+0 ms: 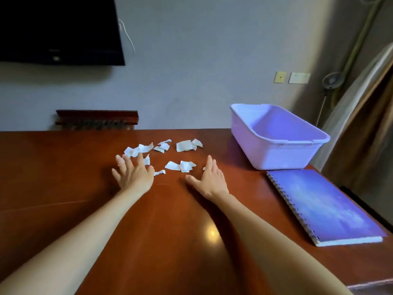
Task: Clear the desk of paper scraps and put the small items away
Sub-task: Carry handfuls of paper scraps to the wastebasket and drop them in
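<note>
Both hands lie palm-down with arms stretched forward, holding nothing: the left hand (133,174) has its fingers splayed wide, their tips reaching the nearest paper scraps (183,166), while the right hand (211,180) keeps its fingers straight and together, thumb angled out toward the left hand. Crumpled and torn, the white scraps are scattered between the hands and just beyond the fingertips on the glossy reddish-brown wooden worktop (63,167). Beyond and to the right of the right hand stands a rectangular lavender plastic tub (276,154) with rounded corners. Nearer, well to the right of the right forearm, a spiral-bound notebook (325,205) with a mottled blue-violet cover lies flat. Far past the left hand, a dark television (57,28) hangs on the grey wall.
</note>
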### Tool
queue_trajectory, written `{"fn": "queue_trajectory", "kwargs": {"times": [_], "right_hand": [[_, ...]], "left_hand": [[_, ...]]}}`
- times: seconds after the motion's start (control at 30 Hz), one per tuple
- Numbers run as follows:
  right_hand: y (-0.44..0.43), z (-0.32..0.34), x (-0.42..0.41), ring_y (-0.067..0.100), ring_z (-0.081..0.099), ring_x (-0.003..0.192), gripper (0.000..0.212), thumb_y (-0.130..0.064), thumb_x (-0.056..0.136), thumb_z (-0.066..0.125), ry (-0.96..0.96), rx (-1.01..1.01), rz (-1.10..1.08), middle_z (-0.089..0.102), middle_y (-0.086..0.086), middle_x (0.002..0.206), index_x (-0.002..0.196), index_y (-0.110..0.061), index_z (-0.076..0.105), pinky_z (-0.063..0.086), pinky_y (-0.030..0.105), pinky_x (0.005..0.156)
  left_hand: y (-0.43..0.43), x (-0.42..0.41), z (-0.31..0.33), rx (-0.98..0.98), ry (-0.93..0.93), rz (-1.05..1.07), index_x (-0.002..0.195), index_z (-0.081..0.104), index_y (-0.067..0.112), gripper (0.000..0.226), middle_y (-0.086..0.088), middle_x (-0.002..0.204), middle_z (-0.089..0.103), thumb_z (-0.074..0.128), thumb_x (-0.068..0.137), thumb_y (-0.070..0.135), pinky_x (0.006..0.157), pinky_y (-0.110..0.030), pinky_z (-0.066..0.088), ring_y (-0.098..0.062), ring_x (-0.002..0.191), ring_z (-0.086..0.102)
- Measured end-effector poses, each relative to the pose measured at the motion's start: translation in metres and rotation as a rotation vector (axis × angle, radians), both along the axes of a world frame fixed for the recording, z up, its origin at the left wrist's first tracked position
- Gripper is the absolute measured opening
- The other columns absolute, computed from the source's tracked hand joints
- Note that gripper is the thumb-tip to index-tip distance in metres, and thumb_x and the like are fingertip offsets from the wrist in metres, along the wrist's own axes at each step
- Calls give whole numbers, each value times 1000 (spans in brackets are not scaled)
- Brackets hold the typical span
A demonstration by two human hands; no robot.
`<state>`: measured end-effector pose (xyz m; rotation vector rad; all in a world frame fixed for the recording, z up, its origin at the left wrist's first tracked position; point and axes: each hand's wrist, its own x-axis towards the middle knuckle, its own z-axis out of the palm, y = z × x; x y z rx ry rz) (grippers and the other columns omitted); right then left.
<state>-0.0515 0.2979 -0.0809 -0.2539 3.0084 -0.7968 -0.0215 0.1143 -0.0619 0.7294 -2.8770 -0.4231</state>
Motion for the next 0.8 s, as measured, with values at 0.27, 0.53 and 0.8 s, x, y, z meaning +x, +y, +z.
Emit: {"fn": "queue_trajectory", "kwargs": {"times": [0.27,0.53,0.8], "right_hand": [[-73,-2,-55,30,2,148,98,-70,80,46,54,100,313,-5,11,160,151,-26,-4,8,44,120],[-102,-2,-72,31,28,139,65,-59,86,47,198,195,497,27,10,153,142,-28,35,22,43,113],[-93,0,-60,28,43,112,28,-22,94,40,341,192,419,46,11,126,119,-12,48,38,36,89]], "left_hand": [[-51,-67,-16,83,5,63,151,2,30,62,-14,159,-9,24,97,52,118,-51,3,-36,145,-13],[-65,-106,-28,-55,114,-162,143,33,26,48,-6,149,36,34,97,41,113,-45,23,-29,138,31],[-54,-84,-27,-224,281,-203,132,48,12,39,-8,126,53,43,98,30,89,-27,47,-22,114,51]]}}
